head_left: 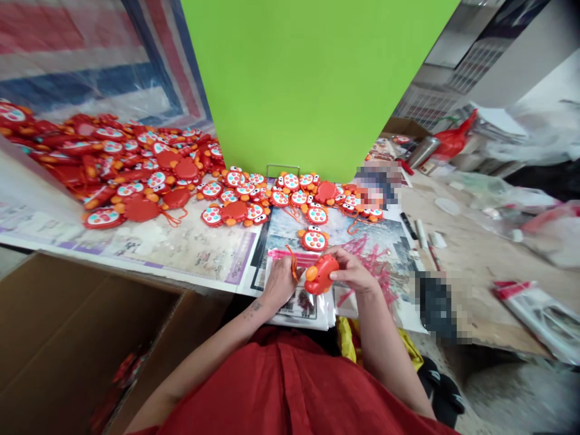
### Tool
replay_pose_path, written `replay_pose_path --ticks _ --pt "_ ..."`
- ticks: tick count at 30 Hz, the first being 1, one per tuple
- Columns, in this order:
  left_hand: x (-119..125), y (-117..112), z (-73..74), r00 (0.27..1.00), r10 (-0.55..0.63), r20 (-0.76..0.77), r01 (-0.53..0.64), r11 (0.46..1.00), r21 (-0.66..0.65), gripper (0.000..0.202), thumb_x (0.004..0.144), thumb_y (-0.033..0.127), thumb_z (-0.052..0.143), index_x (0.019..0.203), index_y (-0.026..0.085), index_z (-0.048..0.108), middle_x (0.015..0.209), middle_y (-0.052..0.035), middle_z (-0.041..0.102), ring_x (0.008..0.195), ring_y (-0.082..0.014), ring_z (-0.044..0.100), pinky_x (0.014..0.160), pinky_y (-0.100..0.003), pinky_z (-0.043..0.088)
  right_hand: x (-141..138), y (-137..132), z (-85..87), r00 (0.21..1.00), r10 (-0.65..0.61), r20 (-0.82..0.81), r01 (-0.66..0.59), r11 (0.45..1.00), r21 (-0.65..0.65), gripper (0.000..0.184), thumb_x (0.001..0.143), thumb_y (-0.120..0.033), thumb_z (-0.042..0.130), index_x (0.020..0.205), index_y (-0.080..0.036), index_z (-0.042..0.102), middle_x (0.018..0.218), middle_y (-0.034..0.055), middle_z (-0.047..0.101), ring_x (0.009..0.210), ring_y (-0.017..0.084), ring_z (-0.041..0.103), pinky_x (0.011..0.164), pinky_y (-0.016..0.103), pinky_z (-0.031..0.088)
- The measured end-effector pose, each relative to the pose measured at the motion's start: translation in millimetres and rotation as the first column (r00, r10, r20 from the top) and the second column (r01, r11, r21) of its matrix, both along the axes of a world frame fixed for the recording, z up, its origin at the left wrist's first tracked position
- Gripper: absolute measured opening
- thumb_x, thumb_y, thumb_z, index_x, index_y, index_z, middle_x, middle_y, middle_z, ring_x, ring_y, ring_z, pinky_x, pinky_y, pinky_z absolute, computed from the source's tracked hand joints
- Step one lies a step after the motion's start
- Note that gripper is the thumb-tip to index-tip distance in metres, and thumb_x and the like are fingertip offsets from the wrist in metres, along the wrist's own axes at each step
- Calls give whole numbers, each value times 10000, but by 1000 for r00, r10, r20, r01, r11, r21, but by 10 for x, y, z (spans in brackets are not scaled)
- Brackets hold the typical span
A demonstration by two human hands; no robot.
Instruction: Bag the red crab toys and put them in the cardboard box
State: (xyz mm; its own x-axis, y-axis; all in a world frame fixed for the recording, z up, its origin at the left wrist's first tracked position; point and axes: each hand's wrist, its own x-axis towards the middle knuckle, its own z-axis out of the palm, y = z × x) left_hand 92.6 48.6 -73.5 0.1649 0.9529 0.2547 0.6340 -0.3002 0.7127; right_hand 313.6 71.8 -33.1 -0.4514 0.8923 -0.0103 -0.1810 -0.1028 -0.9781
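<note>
While both bare hands work low over a clear plastic bag with a pink strip (312,314), the right hand (352,272) grasps an orange-red plastic crab toy (321,273) by its side, just above the bag. The left hand (278,281) is curled beside a thin orange cord (293,264); whether it pinches that cord, I cannot tell. A firm hold this close to the bag suits such handling. A heap of matching toys (156,160) lies beyond.

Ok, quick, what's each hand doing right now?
Left hand: closed, seems to pinch the orange cord.
Right hand: closed, holding the orange crab toy.
</note>
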Motion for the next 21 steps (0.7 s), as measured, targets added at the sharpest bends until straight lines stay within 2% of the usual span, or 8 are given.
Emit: replay_pose_path --ticks 4,6,8,11,14,16,18,21 --pt "0 -5 -28 991 69 114 -64 997 -49 124 907 293 515 874 194 447 828 -44 581 783 -195 572 711 -332 466 87 -13 57 995 92 31 -90 994 -56 468 574 -304 882 978 -218 663 865 4 701 713 159 644 654 275 515" --pt "3 -2 -42 990 78 114 -71 996 -60 126 905 289 534 903 188 458 860 -49 590 808 -192 577 735 -330 474 136 -27 70 992 114 58 -108 990 -89 454 587 -296 874 982 -210 665 880 14 704 727 164 646 648 272 517" --pt "7 3 -40 997 50 55 -48 998 -49 104 908 260 537 948 175 492 884 -59 608 851 -203 581 783 -345 472 164 -31 62 997 50 57 -44 994 -102 438 598 -301 868 977 -210 668 894 16 699 729 160 640 634 259 515" --pt "10 7 -13 992 -72 -104 70 997 -18 92 936 226 495 968 172 562 900 -68 638 913 -224 581 853 -380 444 113 10 8 987 -158 -16 155 983 -99 430 615 -335 863 979 -228 660 891 -2 681 718 141 620 629 241 512" --pt "2 0 9 959 -172 -226 182 983 21 170 958 281 483 965 181 620 958 -77 648 973 -238 563 882 -393 413 -42 105 -83 920 -385 -72 380 922 -77 408 645 -373 848 964 -246 628 895 -21 669 741 131 611 667 236 515" --pt "-4 -9 10 939 -203 -276 225 973 49 210 963 321 483 1011 184 635 1005 -84 642 1004 -245 545 886 -395 401 -152 170 -149 878 -476 -45 475 879 -37 413 657 -379 843 970 -246 607 910 -25 672 772 133 614 710 246 518" --pt "-5 -19 -1 923 -216 -319 249 966 68 237 976 310 448 1055 178 629 1042 -93 635 1021 -249 530 889 -396 393 -229 213 -204 872 -490 20 489 872 20 425 674 -381 834 999 -240 600 938 -18 681 816 142 622 768 269 518" --pt "0 -28 -24 914 -205 -350 249 965 85 240 990 243 398 1063 167 613 1037 -92 639 1006 -244 528 894 -391 384 -266 240 -238 905 -390 170 372 919 128 399 723 -412 794 1031 -217 632 976 11 701 886 172 632 837 315 509"
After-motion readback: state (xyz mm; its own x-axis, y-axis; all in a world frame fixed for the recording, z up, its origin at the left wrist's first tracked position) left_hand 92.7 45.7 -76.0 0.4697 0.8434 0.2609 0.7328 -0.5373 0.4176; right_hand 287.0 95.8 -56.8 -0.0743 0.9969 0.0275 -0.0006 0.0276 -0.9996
